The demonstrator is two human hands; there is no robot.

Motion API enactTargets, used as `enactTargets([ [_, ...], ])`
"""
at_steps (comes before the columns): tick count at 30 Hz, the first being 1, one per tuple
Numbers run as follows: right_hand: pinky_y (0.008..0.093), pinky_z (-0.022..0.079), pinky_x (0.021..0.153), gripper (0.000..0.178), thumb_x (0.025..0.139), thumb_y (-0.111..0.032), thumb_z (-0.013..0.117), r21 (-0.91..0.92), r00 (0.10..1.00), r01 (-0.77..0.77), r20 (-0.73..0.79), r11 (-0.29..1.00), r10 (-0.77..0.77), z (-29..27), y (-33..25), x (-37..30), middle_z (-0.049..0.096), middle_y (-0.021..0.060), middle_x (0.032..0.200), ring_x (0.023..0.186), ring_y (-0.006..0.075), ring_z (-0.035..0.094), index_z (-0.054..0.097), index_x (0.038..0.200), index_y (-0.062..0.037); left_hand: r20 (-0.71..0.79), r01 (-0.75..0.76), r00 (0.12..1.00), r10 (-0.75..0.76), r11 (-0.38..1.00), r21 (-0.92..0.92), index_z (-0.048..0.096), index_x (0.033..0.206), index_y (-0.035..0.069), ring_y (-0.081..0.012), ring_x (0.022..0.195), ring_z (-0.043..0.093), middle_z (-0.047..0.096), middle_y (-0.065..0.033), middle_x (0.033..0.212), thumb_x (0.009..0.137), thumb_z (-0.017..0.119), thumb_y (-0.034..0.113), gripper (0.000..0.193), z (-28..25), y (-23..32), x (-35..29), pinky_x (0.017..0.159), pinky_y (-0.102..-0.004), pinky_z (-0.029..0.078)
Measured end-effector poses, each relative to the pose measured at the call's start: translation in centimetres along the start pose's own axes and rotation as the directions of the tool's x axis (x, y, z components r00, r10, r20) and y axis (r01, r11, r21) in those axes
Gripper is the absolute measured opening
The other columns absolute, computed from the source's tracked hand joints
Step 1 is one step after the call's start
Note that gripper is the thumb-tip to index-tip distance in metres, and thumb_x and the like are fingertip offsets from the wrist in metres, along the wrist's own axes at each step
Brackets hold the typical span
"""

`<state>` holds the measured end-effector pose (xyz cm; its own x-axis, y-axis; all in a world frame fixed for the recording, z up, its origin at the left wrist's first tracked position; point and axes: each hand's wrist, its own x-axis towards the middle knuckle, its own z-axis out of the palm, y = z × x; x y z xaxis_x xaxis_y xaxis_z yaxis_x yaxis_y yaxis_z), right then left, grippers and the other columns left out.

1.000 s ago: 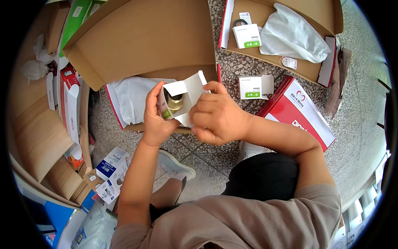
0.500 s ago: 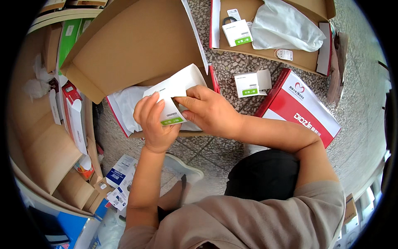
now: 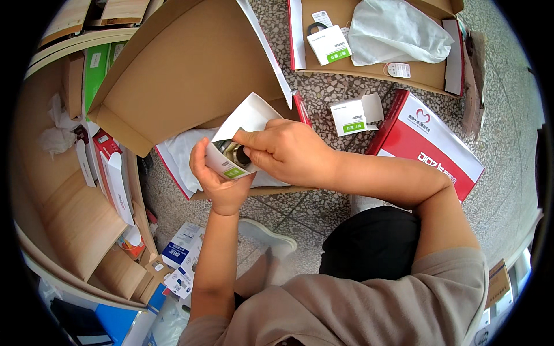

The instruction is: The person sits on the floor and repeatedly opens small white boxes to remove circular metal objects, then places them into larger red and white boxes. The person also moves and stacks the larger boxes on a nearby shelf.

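Observation:
A small white cardboard box (image 3: 248,113) with a green patch sits in my left hand (image 3: 214,185), fingers curled round its side and base. Its lid flap stands up and its opening faces me. Inside shows a shiny metal part (image 3: 229,151) with a dark round end; its exact kind I cannot make out. Thumb and fingers of my right hand (image 3: 291,151) reach into the opening and pinch this part. Below my hands lies a big open brown carton (image 3: 190,63) with a white wrapped bundle (image 3: 180,151) in it.
Another open carton (image 3: 369,68) at the top right holds a white bag (image 3: 398,34), a small white box (image 3: 329,45) and a tag (image 3: 399,70). An opened small box (image 3: 349,117) stands beside a red-and-white box (image 3: 424,144). Wooden shelving (image 3: 75,230) runs along the left.
The small box has tilted so its opening now faces me, bringing the metal part into sight. My right fingers have moved onto that part. The whole view has shifted slightly.

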<state>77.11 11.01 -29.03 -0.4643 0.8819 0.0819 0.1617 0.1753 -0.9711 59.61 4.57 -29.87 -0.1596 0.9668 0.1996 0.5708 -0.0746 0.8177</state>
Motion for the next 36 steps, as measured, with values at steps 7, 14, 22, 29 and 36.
enactTargets([
  [7, 0.0398, 0.046, 0.055, 0.011, 0.078, -0.017, 0.061, -0.135, 0.997, -0.058, 0.037, 0.989, 0.064, 0.1, 0.4, 0.1, 0.058, 0.0116, 0.064, 0.062, 0.0291, 0.058, 0.065, 0.080, -0.0073, 0.233, -0.385, 0.921, 0.313, 0.826, 0.411, 0.035, 0.126, 0.003, -0.0293, 0.112, 0.039, 0.041, -0.0114, 0.118, 0.052, 0.084, 0.018, 0.090, -0.6, 1.8, 0.9, 0.097, -0.0402, 0.032],
  [14, 0.0415, 0.048, 0.056, 0.014, 0.076, -0.017, 0.059, -0.119, 0.988, -0.053, 0.137, 0.991, 0.070, 0.6, 1.2, -0.3, 0.060, 0.0160, 0.066, 0.061, 0.0334, 0.058, 0.064, 0.076, -0.0045, 0.345, -0.548, 0.831, 0.436, 0.750, 0.370, 0.039, 0.121, 0.008, -0.0315, 0.109, 0.040, 0.043, -0.0106, 0.121, 0.055, 0.079, 0.012, 0.077, -0.9, 2.3, 1.0, 0.092, -0.0414, 0.036],
  [22, 0.0408, 0.050, 0.060, 0.020, 0.072, -0.026, 0.059, -0.140, 0.947, -0.186, 0.238, 0.973, 0.215, -0.1, 0.7, 0.2, 0.063, 0.0135, 0.068, 0.065, 0.0305, 0.062, 0.067, 0.078, -0.0088, 0.367, -0.495, 0.854, 0.369, 0.796, 0.350, 0.037, 0.125, 0.007, -0.0316, 0.110, 0.041, 0.042, -0.0117, 0.122, 0.054, 0.082, 0.016, 0.084, -0.6, 2.6, 0.8, 0.093, -0.0423, 0.036],
  [29, 0.0399, 0.050, 0.059, 0.014, 0.070, -0.020, 0.059, -0.267, 0.869, -0.178, 0.409, 0.947, 0.279, -1.2, -0.2, 0.7, 0.064, 0.0116, 0.070, 0.067, 0.0288, 0.063, 0.067, 0.078, -0.0105, 0.337, -0.351, 0.908, 0.250, 0.892, 0.283, 0.039, 0.125, 0.006, -0.0315, 0.111, 0.042, 0.041, -0.0121, 0.122, 0.053, 0.083, 0.014, 0.084, 0.2, 2.2, -0.4, 0.093, -0.0403, 0.037],
  [36, 0.0393, 0.048, 0.057, 0.010, 0.066, -0.015, 0.060, -0.333, 0.908, 0.009, 0.398, 0.943, 0.132, 1.8, 0.9, -1.5, 0.061, 0.0110, 0.065, 0.063, 0.0276, 0.062, 0.060, 0.073, -0.0077, 0.417, 0.000, 0.901, -0.121, 0.961, 0.277, 0.026, 0.137, 0.007, -0.0246, 0.115, 0.041, 0.035, -0.0103, 0.126, 0.052, 0.083, 0.009, 0.103, -0.3, 1.3, -2.9, 0.093, -0.0342, 0.039],
])
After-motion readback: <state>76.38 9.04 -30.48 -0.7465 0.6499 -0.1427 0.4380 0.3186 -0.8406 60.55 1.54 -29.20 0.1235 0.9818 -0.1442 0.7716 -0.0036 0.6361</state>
